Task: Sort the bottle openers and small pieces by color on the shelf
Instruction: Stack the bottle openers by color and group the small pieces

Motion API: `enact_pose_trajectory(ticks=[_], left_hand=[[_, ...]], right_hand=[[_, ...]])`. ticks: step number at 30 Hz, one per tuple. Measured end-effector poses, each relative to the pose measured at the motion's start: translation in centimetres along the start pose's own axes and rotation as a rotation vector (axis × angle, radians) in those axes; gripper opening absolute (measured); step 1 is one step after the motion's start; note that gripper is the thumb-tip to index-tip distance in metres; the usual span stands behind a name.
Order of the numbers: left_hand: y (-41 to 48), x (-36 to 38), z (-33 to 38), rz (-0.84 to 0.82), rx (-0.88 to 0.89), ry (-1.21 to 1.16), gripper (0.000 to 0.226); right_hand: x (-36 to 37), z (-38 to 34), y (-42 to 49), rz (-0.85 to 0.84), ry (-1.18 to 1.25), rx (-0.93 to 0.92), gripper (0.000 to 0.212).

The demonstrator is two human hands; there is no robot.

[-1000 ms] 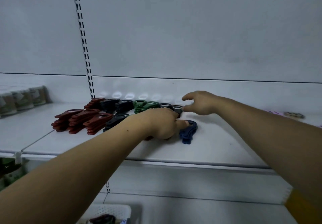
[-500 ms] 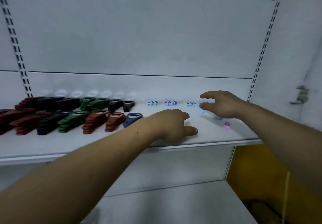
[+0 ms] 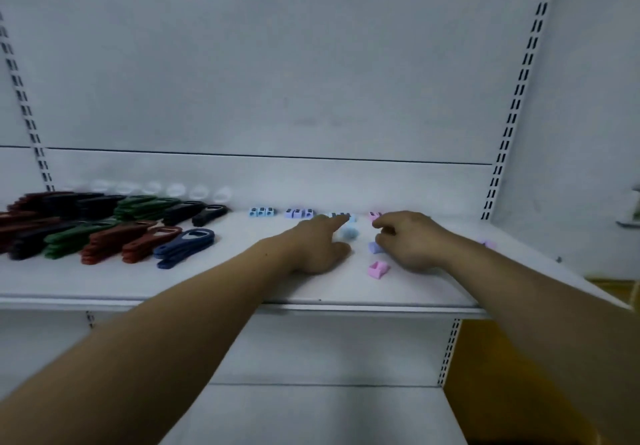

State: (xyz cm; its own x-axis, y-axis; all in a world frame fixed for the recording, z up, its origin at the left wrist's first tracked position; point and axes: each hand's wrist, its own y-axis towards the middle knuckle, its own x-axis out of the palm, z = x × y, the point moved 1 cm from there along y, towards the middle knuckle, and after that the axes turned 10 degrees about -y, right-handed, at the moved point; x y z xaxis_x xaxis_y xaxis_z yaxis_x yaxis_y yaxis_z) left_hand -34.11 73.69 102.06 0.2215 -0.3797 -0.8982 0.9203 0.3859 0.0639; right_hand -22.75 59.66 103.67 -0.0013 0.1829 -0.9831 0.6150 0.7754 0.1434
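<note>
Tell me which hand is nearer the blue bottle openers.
Left. The left hand rests right of the blue bottle openers, apart from them; the right hand is farther right, by the pink piece.

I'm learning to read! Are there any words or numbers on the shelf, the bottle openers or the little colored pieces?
No text can be read anywhere.
The small pieces at the back of the shelf carry dark marks, too blurred to read.
The bottle openers show no lettering.

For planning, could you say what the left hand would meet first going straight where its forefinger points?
Probably the pale blue pieces at the back of the shelf; the left hand looks close, though depth is unclear.
</note>
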Motion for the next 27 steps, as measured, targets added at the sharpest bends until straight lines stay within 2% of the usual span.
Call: enact_pose_trajectory(ticks=[5, 8, 13, 15, 18, 21, 23, 25, 27], left_hand=[[1.2, 0.4, 0.4, -0.107, 0.001, 0.042, 0.051], [0.7, -0.1, 0.1, -0.052, 0.019, -0.008, 0.045], [-0.6, -0.4, -0.5, 0.106, 0.147, -0.050, 0.014], [-1.0, -0.3, -0.6, 0.086, 0.155, -0.117, 0.016], [-1.5, -0.1, -0.5, 0.053, 0.192, -0.108, 0.037], [-1.8, 0.0, -0.5, 0.086, 0.216, -0.116, 0.031], [-2.0, 0.1, -0.5, 0.110, 0.225, -0.147, 0.027], [-2.1, 0.3, -0.4, 0.127, 0.230, -0.160, 0.025], [-2.1, 0.4, -0.3, 0.130, 0.225, -0.166, 0.024]], right_hand=[[0.4, -0.5, 0.7, -0.056, -0.073, -0.065, 0.035], [0.1, -0.3, 0.6, -0.065, -0.051, -0.070, 0.032], [0.5, -0.3, 0.6, -0.002, 0.048, -0.098, 0.023], [0.9, -0.3, 0.3, 0.028, 0.097, -0.084, 0.026], [0.7, 0.3, -0.2, 0.108, 0.187, -0.013, 0.030], [0.2, 0.9, -1.4, 0.164, 0.273, -0.028, 0.020], [0.1, 0.7, -2.7, 0.120, 0.290, -0.065, 0.008], [0.4, 0.0, -3.8, 0.024, 0.232, -0.104, 0.020], [1.0, -0.6, -4.1, 0.007, 0.172, -0.134, 0.023]])
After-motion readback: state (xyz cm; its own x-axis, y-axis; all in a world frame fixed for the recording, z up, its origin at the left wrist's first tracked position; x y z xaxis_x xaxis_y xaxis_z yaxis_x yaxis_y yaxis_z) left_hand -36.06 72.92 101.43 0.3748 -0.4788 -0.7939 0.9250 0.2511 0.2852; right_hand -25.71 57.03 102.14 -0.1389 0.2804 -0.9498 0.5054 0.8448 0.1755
